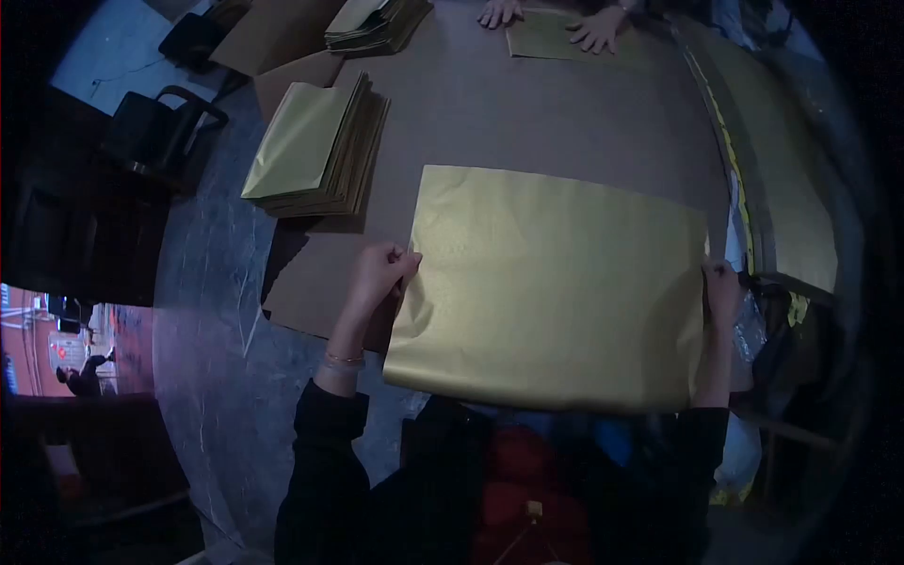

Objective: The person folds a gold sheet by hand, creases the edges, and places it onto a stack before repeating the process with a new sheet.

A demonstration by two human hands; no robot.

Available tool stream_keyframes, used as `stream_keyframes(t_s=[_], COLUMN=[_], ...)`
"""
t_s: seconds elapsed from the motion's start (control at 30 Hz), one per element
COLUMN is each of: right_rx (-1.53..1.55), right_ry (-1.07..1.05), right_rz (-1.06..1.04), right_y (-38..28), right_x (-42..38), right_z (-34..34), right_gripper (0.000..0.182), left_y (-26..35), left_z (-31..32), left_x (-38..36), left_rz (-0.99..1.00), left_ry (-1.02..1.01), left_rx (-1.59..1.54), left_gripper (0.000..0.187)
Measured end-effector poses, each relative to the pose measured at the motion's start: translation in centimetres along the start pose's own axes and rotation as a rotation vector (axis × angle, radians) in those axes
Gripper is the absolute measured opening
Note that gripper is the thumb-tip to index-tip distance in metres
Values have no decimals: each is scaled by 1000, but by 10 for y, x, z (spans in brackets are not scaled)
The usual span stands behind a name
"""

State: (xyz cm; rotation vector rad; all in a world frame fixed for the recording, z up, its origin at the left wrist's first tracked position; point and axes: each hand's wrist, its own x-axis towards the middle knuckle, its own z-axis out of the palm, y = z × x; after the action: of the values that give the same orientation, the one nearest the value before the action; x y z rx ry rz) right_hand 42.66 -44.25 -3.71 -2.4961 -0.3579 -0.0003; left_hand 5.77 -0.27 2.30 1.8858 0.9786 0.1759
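Observation:
A large gold paper sheet (556, 282) spans the near part of the brown-covered table (556, 118), its lower edge curving down toward my body. My left hand (384, 271) pinches the sheet's left edge, fingers closed on it. At the right edge, my right hand (722, 287) is closed on the paper, its fingers partly hidden behind the sheet. Creases show near the lower left corner. Beyond my left hand stands a stack of gold paper pieces (299, 141).
Another gold paper stack (372, 26) lies at the back left beside cardboard (282, 38). Across the table, a co-worker's hands (598, 31) rest flat on a gold sheet (546, 36). Long gold sheets (796, 160) lie right. Chairs (151, 132) stand left.

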Motion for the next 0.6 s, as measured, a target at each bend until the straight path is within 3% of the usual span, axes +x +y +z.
stream_keyframes(t_s=[0.17, 0.43, 0.6], right_rx=[18, 69, -22], right_ry=[-53, -16, -41], right_rz=[37, -12, -22], right_y=[4, 6, 17], right_x=[7, 5, 11], right_z=[-3, -2, 0], right_gripper=[43, 41, 36], left_y=[-2, 1, 7], left_z=[0, 1, 1], left_x=[1, -1, -3], left_rz=[-38, -45, -43], left_ry=[-9, 7, 41], left_rx=[13, 57, 96], left_gripper=[30, 32, 21])
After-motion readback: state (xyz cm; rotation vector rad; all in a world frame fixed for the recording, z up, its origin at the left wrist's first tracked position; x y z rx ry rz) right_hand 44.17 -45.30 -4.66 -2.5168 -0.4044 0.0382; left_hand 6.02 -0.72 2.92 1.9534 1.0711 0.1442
